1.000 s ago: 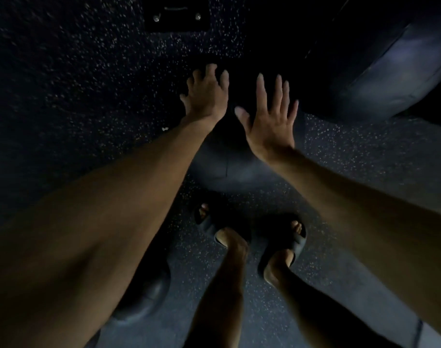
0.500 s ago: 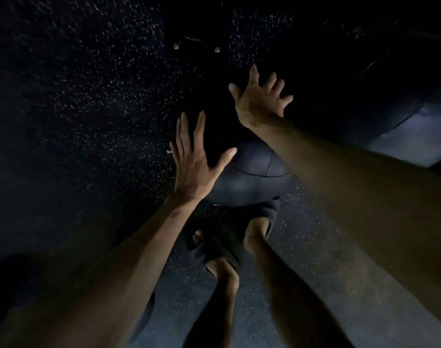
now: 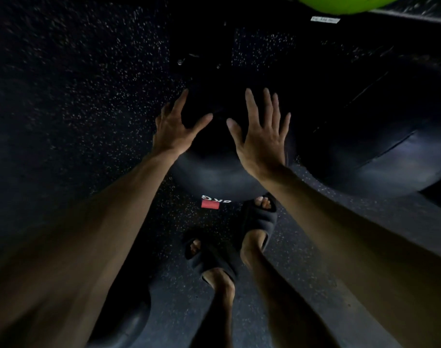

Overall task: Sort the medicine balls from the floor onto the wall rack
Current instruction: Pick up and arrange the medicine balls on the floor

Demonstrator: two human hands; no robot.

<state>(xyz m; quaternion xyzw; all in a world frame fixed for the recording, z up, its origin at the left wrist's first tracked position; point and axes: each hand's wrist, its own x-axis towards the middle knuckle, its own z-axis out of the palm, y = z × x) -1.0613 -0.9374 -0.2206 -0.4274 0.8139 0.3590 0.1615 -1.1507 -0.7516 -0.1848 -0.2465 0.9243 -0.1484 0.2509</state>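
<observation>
Speckled floor (image 3: 88,126), 6kg ball (image 3: 214,177) under spread L hand (image 3: 175,133), R hand (image 3: 260,144)

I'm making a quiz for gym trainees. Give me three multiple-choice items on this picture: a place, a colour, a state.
1. Where is the green object? A top right; B bottom left; C between the feet.
2. Colour of the patch by the 6KG mark on the medicine ball? A red; B blue; C yellow.
3. The left hand and right hand are: A fists; B fingers spread; C clasped together.
Answers: A, it cuts the top edge; A, plainly red; B, straight fingers apart.
</observation>
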